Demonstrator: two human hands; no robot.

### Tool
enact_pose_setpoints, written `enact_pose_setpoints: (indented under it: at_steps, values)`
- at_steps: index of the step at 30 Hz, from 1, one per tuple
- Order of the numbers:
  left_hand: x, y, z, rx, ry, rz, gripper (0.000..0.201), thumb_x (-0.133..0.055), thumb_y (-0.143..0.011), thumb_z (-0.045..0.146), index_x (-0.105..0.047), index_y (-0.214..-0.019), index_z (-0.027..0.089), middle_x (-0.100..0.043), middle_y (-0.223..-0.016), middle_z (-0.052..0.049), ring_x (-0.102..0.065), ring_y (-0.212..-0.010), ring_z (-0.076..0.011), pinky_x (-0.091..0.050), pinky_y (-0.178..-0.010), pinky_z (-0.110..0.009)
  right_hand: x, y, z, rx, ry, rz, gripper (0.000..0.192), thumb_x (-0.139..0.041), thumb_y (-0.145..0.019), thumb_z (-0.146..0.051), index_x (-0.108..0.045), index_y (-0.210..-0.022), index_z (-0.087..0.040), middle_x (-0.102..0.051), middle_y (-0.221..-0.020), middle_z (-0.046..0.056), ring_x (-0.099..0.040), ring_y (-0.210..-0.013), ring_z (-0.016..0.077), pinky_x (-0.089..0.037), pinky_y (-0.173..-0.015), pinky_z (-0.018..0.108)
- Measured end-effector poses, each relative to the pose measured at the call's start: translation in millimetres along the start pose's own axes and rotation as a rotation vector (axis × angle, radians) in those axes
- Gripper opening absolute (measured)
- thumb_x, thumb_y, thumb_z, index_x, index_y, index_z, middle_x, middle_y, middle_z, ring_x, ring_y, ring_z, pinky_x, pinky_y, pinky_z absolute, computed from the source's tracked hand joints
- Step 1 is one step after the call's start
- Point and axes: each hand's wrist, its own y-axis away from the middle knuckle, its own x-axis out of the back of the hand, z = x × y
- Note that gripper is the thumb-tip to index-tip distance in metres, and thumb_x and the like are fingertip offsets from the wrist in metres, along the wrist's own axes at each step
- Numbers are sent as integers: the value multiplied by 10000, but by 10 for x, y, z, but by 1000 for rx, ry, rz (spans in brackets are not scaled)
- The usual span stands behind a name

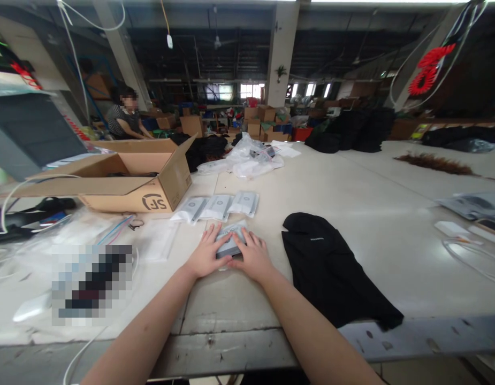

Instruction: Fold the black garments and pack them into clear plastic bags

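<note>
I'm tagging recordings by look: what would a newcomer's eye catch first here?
First, the left hand and right hand, spread on a grey packet near the centre. To their right, a black cloth piece lies on the pale table; beyond them to the left stands an open cardboard box.

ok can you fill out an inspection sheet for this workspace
surface: pale tabletop, seams visible, front edge scuffed
work items: grey packet under both hands; row of three packets beyond; black cloth item lying to the right
clutter: open cardboard box at left; crumpled clear plastic further back
hands: left hand and right hand both on the packet, fingers spread
cables: white cables at right; red coiled hose hanging upper right
surroundings: another person behind the box; stacked cartons in the background
</note>
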Motion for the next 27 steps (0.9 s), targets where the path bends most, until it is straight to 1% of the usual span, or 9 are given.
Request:
enact_pose_setpoints:
  at_steps: [2,4,7,9,12,17,22,25,27]
  values:
    - [16,72,37,-24,-19,24,812,-683,-817,558,-390,-1523,285,-125,-1665,-134,-52,-1513,-434,-177,-1176,-662,10,0,15,-47,13,19,933,-650,-793,-691,-297,-1560,-294,-209,-1641,168,-370,-1401,392,-324,-1087,536]
    - [27,135,60,-24,-16,55,793,-700,-818,507,-397,-1518,291,-138,-1664,-126,-63,-1516,-424,-199,-1176,-654,12,-2,33,-84,11,45,835,-662,-832,-607,-346,-1541,-300,-273,-1616,172,-454,-1334,372,-370,-1054,503]
    - [38,187,40,45,38,99,635,-595,-909,401,-418,-1505,269,-226,-1642,-127,-180,-1513,-363,-282,-1184,-578,-20,-21,77,-77,-22,105,614,-603,-921,-440,-437,-1494,-295,-422,-1531,145,-515,-1267,332,-413,-1025,479]
    - [37,194,-2,87,83,128,580,-540,-934,355,-431,-1493,245,-297,-1615,-124,-289,-1487,-311,-331,-1185,-501,-67,-42,114,-49,-64,148,542,-575,-937,-335,-482,-1467,-273,-492,-1465,139,-527,-1252,319,-428,-1023,476]
    - [13,186,-68,120,115,179,536,-517,-924,311,-471,-1453,241,-372,-1577,-106,-411,-1428,-266,-380,-1171,-440,-145,-75,161,1,-203,226,479,-561,-927,-261,-559,-1405,-231,-537,-1410,143,-534,-1255,296,-439,-1048,459]
    - [-43,169,-54,192,48,251,513,-555,-849,201,-533,-1361,227,-487,-1457,-106,-509,-1326,-260,-441,-1120,-410,-187,-120,190,47,-535,396,335,-491,-953,-252,-693,-1218,-216,-641,-1278,109,-596,-1197,225,-462,-1062,390]
    - [-10,175,32,260,-21,293,419,-512,-824,122,-588,-1227,208,-574,-1203,-109,-592,-1123,-253,-527,-962,-380,-206,-162,149,25,-663,465,279,-603,-888,-282,-726,-1126,-206,-615,-1232,119,-604,-1157,235,-521,-983,384]
    - [28,200,-26,328,-29,369,354,-474,-829,106,-604,-1141,212,-589,-1114,-99,-601,-1053,-257,-532,-888,-376,-236,-163,87,36,-689,424,339,-679,-828,-285,-709,-1159,-218,-550,-1275,128,-607,-1114,241,-576,-815,344]
    - [48,214,-89,376,-2,418,317,-463,-829,104,-605,-1093,208,-597,-1054,-94,-607,-1004,-256,-526,-854,-376,-245,-151,46,95,-703,383,359,-702,-820,-294,-702,-1173,-230,-530,-1279,124,-606,-1090,234,-576,-760,321]
